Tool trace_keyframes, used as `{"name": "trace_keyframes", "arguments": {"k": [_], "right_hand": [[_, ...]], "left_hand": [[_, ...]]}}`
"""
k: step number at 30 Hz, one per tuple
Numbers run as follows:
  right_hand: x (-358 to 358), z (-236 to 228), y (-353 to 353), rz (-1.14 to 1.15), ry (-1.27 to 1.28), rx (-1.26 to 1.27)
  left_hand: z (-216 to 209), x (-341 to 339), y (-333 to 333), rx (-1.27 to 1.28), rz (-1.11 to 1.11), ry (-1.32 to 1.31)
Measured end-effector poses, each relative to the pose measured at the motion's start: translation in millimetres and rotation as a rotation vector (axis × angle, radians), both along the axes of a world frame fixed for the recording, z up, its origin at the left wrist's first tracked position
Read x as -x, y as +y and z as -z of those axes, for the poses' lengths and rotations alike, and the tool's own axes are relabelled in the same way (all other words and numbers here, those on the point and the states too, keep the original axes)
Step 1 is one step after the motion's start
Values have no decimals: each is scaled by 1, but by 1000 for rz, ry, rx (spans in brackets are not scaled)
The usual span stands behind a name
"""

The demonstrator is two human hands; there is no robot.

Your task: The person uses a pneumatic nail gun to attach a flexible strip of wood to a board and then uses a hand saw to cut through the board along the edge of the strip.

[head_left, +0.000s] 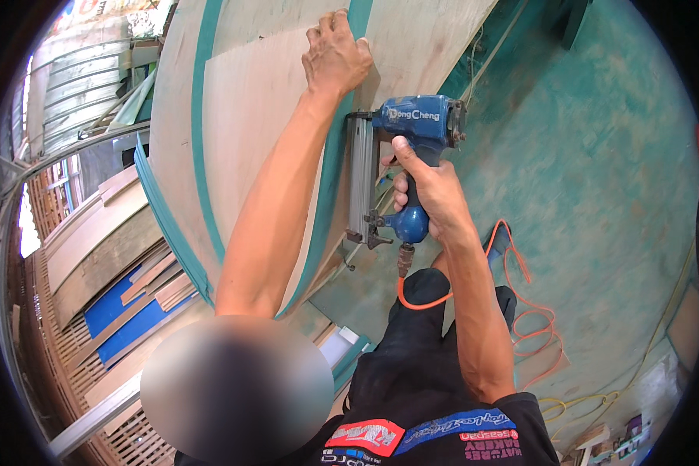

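Note:
My right hand [435, 186] is wrapped round the handle of a blue air nail gun [415, 118]. The gun's grey magazine [359, 179] hangs down its left side, and its nose points left, at or close to a green strip [332, 182] on a large pale plywood panel [252, 101]. Farther up the same strip, my left hand [335, 56] presses down with bent fingers, seemingly gripping it; its fingertips are partly hidden. An orange air hose [419, 304] runs from the coupling under the gun's handle.
A second green strip [198, 147] curves along the panel's left. Stacked boards [105, 248] lie farther left, beside a blue sheet [120, 311]. On the green-stained floor [582, 179] at right, the hose lies in loops near my leg; a yellow cord [598, 398] lies lower right. A blurred round patch covers the lower left.

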State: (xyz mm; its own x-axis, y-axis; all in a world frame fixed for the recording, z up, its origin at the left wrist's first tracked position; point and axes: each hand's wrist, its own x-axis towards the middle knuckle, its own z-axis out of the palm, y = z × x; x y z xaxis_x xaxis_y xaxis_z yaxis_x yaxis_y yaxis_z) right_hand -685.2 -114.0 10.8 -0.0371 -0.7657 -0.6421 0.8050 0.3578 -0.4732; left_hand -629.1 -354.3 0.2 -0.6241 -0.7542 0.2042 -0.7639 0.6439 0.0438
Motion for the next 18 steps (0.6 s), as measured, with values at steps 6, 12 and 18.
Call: {"name": "trace_keyframes", "arguments": {"k": [6, 12, 18], "right_hand": [[3, 5, 2, -18, -15, -27], [3, 8, -1, -56, -53, -8], [6, 11, -1, -42, -88, 6]], "left_hand": [[-6, 18, -6, -66, -95, -88], [0, 18, -25, 4, -91, 19], [-4, 28, -22, -21, -98, -24]]}}
